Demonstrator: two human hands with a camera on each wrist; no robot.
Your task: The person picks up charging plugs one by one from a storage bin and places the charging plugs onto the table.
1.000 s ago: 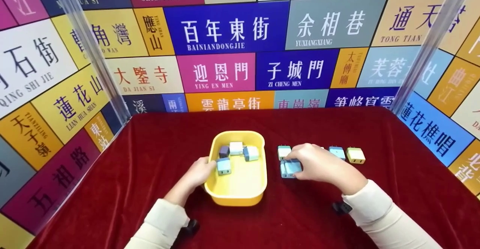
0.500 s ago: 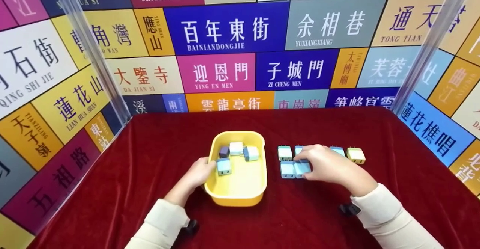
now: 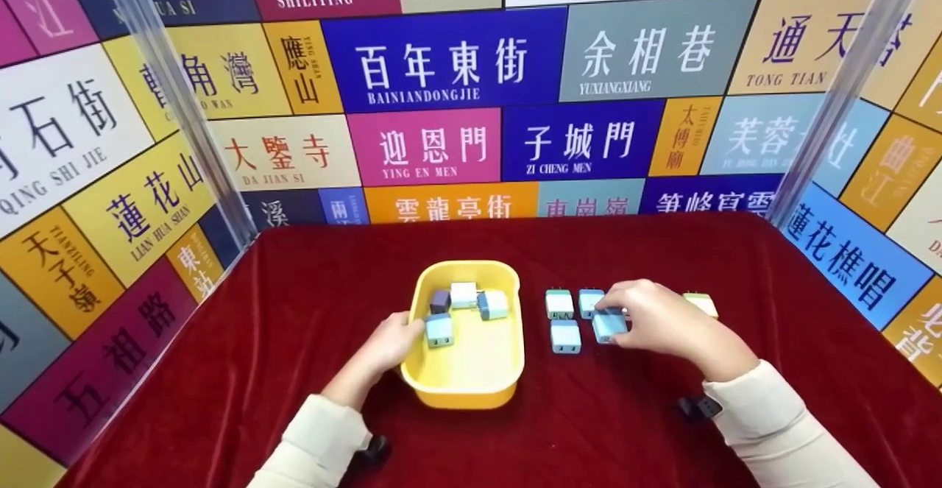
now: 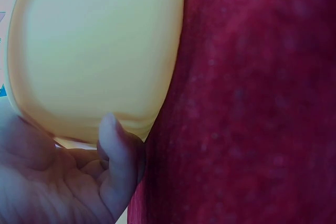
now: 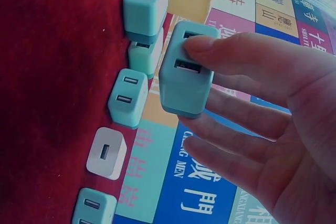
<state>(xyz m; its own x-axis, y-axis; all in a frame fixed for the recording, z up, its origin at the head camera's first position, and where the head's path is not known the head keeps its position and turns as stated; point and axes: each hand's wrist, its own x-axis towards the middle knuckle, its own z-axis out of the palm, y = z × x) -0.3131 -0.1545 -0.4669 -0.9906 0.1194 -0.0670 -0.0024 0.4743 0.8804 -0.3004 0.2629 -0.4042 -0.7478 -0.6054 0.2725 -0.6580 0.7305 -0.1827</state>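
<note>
My left hand (image 3: 388, 344) grips the left rim of a yellow plastic basin (image 3: 469, 400); in the left wrist view its thumb and curled fingers meet at the basin's edge (image 4: 100, 51). Inside the basin lie a light-blue USB charger (image 3: 439, 332), a purple one (image 3: 440, 301), a white one (image 3: 464, 294) and a blue-and-white one (image 3: 492, 305). My right hand (image 3: 659, 326) pinches another light-blue USB charger (image 5: 176, 85), the thumb on its port face. Left of it a similar charger (image 3: 565, 336) sits on the cloth.
Behind runs a row of chargers: a green-topped one (image 3: 559, 304), a blue one (image 3: 589, 302) and a yellow-green one (image 3: 700, 304). My hand hides others, including a white one (image 5: 106, 153) seen from the right wrist. Dark red cloth (image 3: 589, 429) covers the table; printed panels (image 3: 441, 54) stand behind.
My right hand has moved right with the pinched charger, away from the front charger that it overlapped in view. My left hand stays on the basin.
</note>
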